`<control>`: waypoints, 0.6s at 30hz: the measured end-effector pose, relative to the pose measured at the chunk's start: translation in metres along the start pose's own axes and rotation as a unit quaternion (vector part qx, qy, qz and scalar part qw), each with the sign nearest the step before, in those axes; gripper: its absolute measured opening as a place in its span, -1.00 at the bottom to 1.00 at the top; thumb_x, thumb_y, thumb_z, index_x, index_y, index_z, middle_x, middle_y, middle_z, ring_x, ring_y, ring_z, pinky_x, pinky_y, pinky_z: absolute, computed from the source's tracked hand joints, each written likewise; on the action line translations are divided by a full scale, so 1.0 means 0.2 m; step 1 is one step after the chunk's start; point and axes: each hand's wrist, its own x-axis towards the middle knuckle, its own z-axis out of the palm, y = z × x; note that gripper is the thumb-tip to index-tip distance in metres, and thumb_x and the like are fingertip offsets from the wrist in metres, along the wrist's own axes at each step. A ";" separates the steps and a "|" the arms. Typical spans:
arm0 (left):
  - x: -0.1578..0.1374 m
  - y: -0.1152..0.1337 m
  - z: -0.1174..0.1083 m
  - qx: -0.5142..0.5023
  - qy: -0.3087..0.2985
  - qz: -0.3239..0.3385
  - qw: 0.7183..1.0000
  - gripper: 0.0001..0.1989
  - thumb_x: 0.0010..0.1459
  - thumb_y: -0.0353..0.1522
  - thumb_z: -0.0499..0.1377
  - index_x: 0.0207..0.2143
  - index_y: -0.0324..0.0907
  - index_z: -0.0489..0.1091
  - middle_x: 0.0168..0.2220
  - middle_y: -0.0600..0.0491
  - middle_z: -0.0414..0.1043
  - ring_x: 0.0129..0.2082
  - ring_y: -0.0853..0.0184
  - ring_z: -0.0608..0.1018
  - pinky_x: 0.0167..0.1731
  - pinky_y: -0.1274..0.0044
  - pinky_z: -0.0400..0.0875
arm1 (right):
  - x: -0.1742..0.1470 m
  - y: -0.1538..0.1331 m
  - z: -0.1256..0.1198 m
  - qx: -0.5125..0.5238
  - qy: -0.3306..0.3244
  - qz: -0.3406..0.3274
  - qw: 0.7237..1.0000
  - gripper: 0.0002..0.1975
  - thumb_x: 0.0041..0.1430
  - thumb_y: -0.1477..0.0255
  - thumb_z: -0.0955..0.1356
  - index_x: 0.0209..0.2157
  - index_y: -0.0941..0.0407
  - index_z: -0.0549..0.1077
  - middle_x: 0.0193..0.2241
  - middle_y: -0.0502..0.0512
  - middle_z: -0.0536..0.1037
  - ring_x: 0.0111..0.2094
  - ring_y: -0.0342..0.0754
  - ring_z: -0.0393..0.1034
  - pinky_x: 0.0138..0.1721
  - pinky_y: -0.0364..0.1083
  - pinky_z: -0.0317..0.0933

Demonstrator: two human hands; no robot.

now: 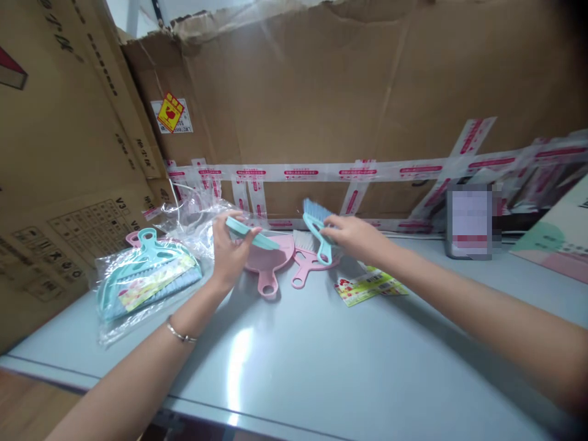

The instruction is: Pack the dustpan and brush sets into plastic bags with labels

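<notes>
My left hand point(228, 252) grips a mint-green dustpan point(252, 234), tilted so that mostly its edge shows. Below it a pink dustpan point(269, 269) lies on the table, its handle towards me. My right hand point(346, 234) pinches a mint-green hand brush point(318, 236) with blue bristles pointing up and away. Under that brush lies a pink hand brush point(303, 267) with pale bristles, partly covered. A yellow-green printed card point(367, 286) rests on the table below my right forearm.
On the left, a clear plastic bag point(149, 282) holds another mint-green dustpan and brush set. Crumpled clear plastic point(195, 223) lies behind it. A large taped cardboard box point(298, 92) blocks the back, another box point(68, 153) the left. A phone-like device point(469, 220) stands at right.
</notes>
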 end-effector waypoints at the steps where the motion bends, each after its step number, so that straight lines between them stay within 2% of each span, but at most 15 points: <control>1: -0.03 -0.02 0.01 0.032 0.003 -0.015 0.999 -0.66 -0.04 -0.29 0.29 -0.23 -0.11 0.24 -0.27 0.07 0.28 -0.21 0.30 0.39 -0.14 0.39 0.31 | 0.00 0.01 0.06 0.003 -0.028 -0.012 1.000 -0.74 0.03 0.68 0.25 -0.32 0.11 0.47 -0.22 0.17 0.46 -0.36 -0.03 0.38 -0.33 -0.06 0.21; 4: -0.12 -0.07 0.04 0.090 -0.007 -0.048 0.995 -0.70 -0.04 -0.24 0.27 -0.32 -0.12 0.24 -0.30 0.08 0.27 -0.26 0.30 0.38 -0.16 0.39 0.29 | 0.00 0.02 0.20 0.024 -0.071 -0.036 0.997 -0.76 0.00 0.59 0.34 -0.26 0.07 0.50 -0.20 0.16 0.50 -0.35 -0.03 0.43 -0.37 -0.11 0.22; 7: -0.18 -0.09 0.05 0.147 -0.104 -0.053 0.982 -0.75 -0.04 -0.23 0.26 -0.41 -0.14 0.26 -0.34 0.07 0.26 -0.27 0.27 0.36 -0.19 0.39 0.28 | -0.02 0.04 0.27 0.048 -0.095 -0.039 0.994 -0.65 -0.01 0.52 0.37 -0.12 0.03 0.48 -0.08 0.15 0.48 -0.27 0.01 0.47 -0.35 -0.12 0.26; 9: -0.20 -0.11 0.06 0.180 -0.176 -0.053 0.966 -0.76 -0.05 -0.22 0.25 -0.43 -0.14 0.28 -0.33 0.05 0.26 -0.26 0.25 0.36 -0.18 0.39 0.27 | -0.04 0.05 0.30 0.062 -0.097 -0.026 0.993 -0.60 0.03 0.53 0.34 -0.04 0.02 0.44 -0.01 0.15 0.45 -0.22 0.03 0.48 -0.30 -0.09 0.30; 11: -0.22 -0.12 0.08 0.208 -0.219 -0.059 0.951 -0.72 -0.09 -0.19 0.27 -0.41 -0.15 0.31 -0.30 0.02 0.26 -0.23 0.21 0.36 -0.16 0.37 0.26 | -0.07 0.06 0.32 0.076 -0.089 -0.005 0.993 -0.56 0.06 0.58 0.29 0.00 0.01 0.42 0.04 0.14 0.42 -0.16 0.04 0.47 -0.23 -0.07 0.32; 15: -0.22 -0.13 0.09 0.250 -0.255 -0.073 0.931 -0.62 -0.15 -0.13 0.29 -0.33 -0.15 0.32 -0.26 -0.01 0.29 -0.17 0.15 0.35 -0.12 0.30 0.23 | -0.12 0.05 0.36 0.111 -0.057 0.030 0.992 -0.43 -0.01 0.72 0.21 0.04 0.03 0.38 0.09 0.10 0.37 0.00 0.00 0.37 -0.11 -0.08 0.32; 18: -0.20 -0.13 0.08 0.227 -0.247 -0.070 0.939 -0.67 -0.09 -0.13 0.25 -0.36 -0.14 0.31 -0.28 0.00 0.31 -0.19 0.17 0.36 -0.13 0.32 0.23 | -0.15 0.04 0.37 0.131 -0.034 0.039 0.990 -0.39 -0.06 0.75 0.18 0.03 0.07 0.38 0.10 0.10 0.36 0.05 -0.02 0.31 -0.04 -0.07 0.30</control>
